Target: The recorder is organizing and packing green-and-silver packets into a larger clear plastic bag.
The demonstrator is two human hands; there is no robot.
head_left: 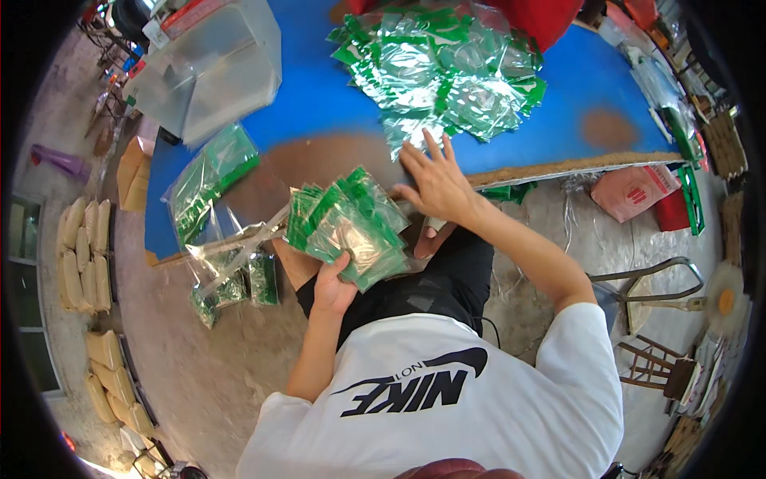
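Note:
My left hand [335, 283] grips a fanned stack of clear plastic bags with green print [355, 231], thumb on top, held over my lap at the table's near edge. Reaching forward, my right hand [435, 176] has its fingers spread, and the fingertips touch the near edge of a large heap of similar shiny green-and-clear bags [447, 72] on the blue table [311, 96]. Nothing shows gripped in that hand. A bigger clear bag with green contents [215, 176] lies at the table's left near corner, partly hanging over the edge.
A translucent plastic bin [215, 72] stands at the table's far left. Small filled bags [239, 287] hang below the left edge. To the right are a pink sack [634, 191], a metal-framed chair [654, 287] and a wooden stool [658, 371]. Stacked tan sacks [84, 255] line the left.

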